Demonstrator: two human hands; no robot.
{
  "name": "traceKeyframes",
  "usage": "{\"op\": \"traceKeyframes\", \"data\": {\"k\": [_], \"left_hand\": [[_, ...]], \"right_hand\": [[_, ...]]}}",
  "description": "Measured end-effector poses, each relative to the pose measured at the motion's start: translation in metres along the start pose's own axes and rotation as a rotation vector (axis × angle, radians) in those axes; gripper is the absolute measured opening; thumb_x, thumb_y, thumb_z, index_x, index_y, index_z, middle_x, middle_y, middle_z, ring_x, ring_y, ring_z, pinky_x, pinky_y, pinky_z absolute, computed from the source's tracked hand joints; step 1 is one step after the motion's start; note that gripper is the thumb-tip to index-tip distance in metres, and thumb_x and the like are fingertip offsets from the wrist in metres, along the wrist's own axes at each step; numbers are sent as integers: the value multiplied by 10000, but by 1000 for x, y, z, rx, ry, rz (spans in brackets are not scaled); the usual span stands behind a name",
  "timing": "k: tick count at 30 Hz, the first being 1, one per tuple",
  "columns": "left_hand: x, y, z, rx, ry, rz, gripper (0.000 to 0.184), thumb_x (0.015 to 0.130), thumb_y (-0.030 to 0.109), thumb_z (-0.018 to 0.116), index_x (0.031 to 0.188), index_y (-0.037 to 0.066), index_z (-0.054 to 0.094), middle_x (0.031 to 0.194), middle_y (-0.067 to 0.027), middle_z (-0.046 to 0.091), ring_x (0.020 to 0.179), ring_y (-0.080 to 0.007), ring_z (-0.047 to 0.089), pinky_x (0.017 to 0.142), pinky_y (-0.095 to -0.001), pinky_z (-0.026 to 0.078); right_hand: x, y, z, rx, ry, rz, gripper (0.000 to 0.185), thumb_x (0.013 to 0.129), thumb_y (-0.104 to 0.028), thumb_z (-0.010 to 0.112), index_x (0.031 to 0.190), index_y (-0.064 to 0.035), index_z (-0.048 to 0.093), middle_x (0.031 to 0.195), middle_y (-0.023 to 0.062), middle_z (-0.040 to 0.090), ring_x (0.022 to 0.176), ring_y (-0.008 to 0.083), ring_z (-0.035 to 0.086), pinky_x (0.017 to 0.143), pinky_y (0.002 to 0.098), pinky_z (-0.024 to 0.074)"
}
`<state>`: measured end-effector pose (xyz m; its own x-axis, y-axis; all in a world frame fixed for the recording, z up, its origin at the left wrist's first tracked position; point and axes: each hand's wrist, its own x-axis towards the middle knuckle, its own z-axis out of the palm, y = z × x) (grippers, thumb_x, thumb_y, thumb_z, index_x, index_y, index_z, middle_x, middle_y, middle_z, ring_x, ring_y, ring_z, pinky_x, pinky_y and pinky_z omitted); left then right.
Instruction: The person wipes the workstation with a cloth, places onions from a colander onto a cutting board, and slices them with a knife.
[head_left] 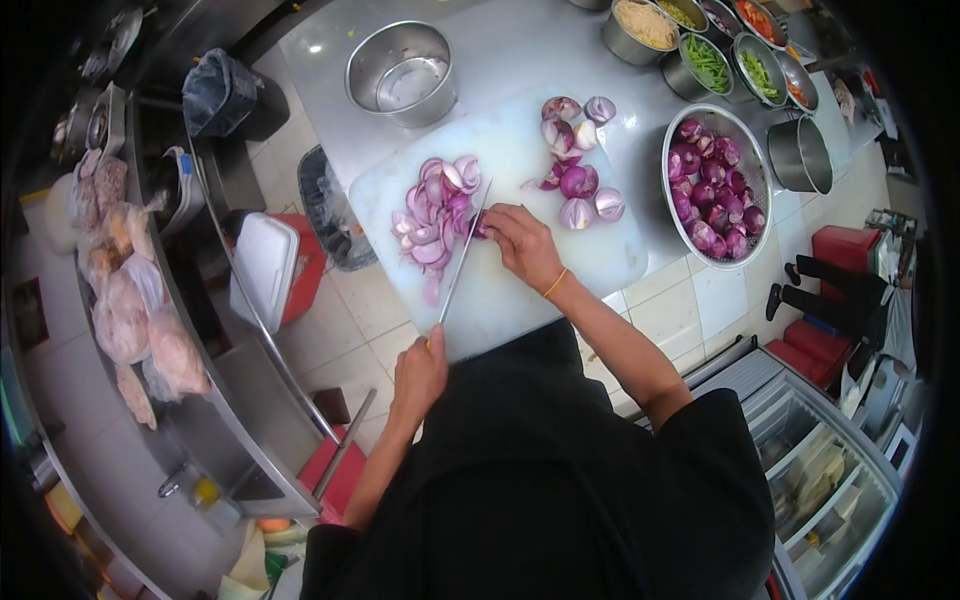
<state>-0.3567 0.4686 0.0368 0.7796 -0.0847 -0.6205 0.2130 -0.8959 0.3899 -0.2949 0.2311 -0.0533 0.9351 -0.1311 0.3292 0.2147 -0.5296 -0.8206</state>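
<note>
My left hand (pixel 420 372) is wrapped round the handle of a long knife (pixel 458 270), near the front edge of the white cutting board (pixel 530 300). The blade points away from me, against a piece of red onion (pixel 482 226) that the bent fingers of my right hand (pixel 522 246) hold on the board. Just left of the blade lies a pile of purple onion slices (pixel 432 212). Several peeled and halved onions (pixel 577 182) rest at the board's far right. My right fingertips are close to the blade.
An empty-looking steel pot (pixel 400 75) stands beyond the board. At right are a colander (pixel 716 190) of red onions and a steel pot (pixel 800 155). Bowls of cut vegetables (pixel 705 62) fill the far right. On the left are a black bin (pixel 235 95) and bagged meat (pixel 130 310).
</note>
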Motion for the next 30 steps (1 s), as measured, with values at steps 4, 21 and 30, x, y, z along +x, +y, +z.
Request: {"op": "traceKeyframes", "data": {"k": [4,21,30], "left_hand": [[-2,18,-13,-16,9,9,643,1053,442,366,862,-111,632,828,-387,626,836,-565,606,784,-591,466],[-11,8,1,27,26,15,640,1052,448,369,844,-100,627,802,-396,616,814,-570,603,768,-598,465],[-3,27,-8,-33,31,39,635,1052,443,370,820,-92,622,803,-391,619,804,-572,601,762,-605,469]], "right_hand": [[3,2,-2,-18,-10,-14,258,782,45,707,1027,-28,672,1061,119,668,963,307,660,796,381,569],[3,2,-4,15,53,-38,194,798,39,722,978,-24,685,998,111,673,869,288,671,733,362,559],[-4,5,-1,-15,58,-64,240,771,69,699,989,-30,681,1009,102,673,878,279,667,722,364,561]]}}
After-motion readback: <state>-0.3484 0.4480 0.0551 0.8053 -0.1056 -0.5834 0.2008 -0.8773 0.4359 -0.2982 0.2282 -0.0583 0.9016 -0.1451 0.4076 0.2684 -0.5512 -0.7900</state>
